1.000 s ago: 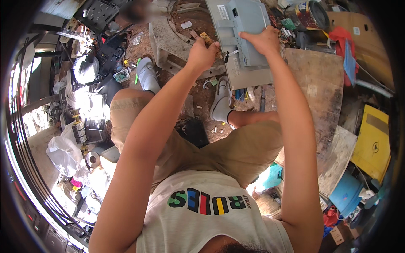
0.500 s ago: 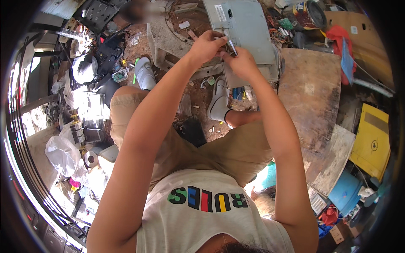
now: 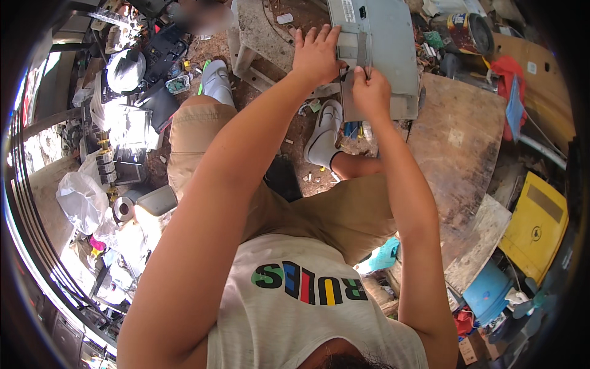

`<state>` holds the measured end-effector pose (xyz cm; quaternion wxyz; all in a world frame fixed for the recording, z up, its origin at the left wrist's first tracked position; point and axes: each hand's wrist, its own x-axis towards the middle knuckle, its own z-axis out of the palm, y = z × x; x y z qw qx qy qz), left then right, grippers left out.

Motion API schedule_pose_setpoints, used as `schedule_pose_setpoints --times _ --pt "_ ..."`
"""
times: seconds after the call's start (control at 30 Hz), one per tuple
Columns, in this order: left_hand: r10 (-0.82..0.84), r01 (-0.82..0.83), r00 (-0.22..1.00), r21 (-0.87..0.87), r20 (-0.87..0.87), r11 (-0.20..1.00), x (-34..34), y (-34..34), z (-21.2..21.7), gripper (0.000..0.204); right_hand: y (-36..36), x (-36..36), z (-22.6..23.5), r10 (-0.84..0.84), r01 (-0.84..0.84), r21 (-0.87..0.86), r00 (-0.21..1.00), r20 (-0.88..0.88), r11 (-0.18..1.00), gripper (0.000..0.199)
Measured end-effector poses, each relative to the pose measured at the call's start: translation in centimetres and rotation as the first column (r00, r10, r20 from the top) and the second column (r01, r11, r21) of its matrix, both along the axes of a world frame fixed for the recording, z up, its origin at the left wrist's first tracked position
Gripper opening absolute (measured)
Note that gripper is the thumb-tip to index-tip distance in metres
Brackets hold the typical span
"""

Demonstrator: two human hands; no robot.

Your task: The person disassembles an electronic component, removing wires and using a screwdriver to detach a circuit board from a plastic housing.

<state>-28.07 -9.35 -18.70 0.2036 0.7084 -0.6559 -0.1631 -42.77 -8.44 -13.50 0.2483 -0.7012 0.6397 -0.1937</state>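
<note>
A flat grey metal casing (image 3: pixel 390 46) with a label and a dark slot lies ahead of me, partly resting over a worn, off-white plastic frame (image 3: pixel 255 49). My left hand (image 3: pixel 316 56) rests on the casing's left edge with its fingers spread. Close by on the right, my right hand (image 3: pixel 371 93) is closed at the casing's near part, pinching a thin rod-like tool (image 3: pixel 369 61) whose kind I cannot make out. A dark grey strip (image 3: pixel 361 48) shows on the casing between the hands.
A stained wooden board (image 3: pixel 458 147) lies right of the casing, with a yellow panel (image 3: pixel 538 224) and a blue bucket (image 3: pixel 487 292) beyond. Cluttered electronic parts (image 3: pixel 157 55) and a clear plastic bag (image 3: pixel 83 200) lie left. A large open can (image 3: pixel 470 34) sits far right.
My hands have moved apart; both were together at the thin tool. The left has opened and come down on the casing, while the right keeps the tool lower. The view has shifted slightly.
</note>
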Motion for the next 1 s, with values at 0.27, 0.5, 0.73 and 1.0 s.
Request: schedule_pose_setpoints --times 0.27,0.5,0.73,1.0 --pt "-0.006 0.006 1.0 -0.03 0.002 1.0 -0.3 0.2 -0.2 0.083 0.5 -3.1 3.0 -0.149 0.138 0.073 0.975 0.165 0.988 0.031" --pt "0.043 -0.06 0.996 -0.21 -0.081 0.976 0.1 0.7 0.3 0.076 0.2 -4.8 5.4 -0.174 0.107 0.262 0.953 0.25 0.959 0.03" --pt "-0.143 0.123 0.99 -0.436 -0.013 0.891 -0.1 1.2 4.4 0.047 -0.8 -4.8 9.7 -0.016 -0.02 0.119 0.954 0.3 0.993 0.027" --pt "-0.231 0.417 0.893 -0.519 0.386 0.746 -0.8 -3.3 11.3 0.023 -3.7 -7.5 14.6 -0.012 -0.032 0.143 0.955 0.295 0.989 0.029"
